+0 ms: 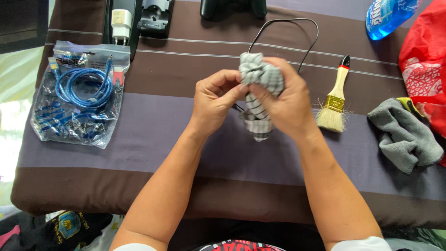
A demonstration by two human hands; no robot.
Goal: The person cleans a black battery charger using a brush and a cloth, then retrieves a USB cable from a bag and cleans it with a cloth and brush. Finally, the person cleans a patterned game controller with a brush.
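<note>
Both of my hands meet over the middle of a brown and purple striped cover. My right hand is wrapped around a bunched grey cloth with dark stripes, whose tail hangs down below my fingers. The fingertips of my left hand pinch the same cloth from the left side. A thin black cable loops away behind the cloth toward the far edge. Anything inside the cloth is hidden.
A paintbrush with a pale handle lies right of my hands. Further right are a grey rag, a red bag and a blue bottle. A plastic bag of blue cables lies left. A white charger and black devices sit at the back.
</note>
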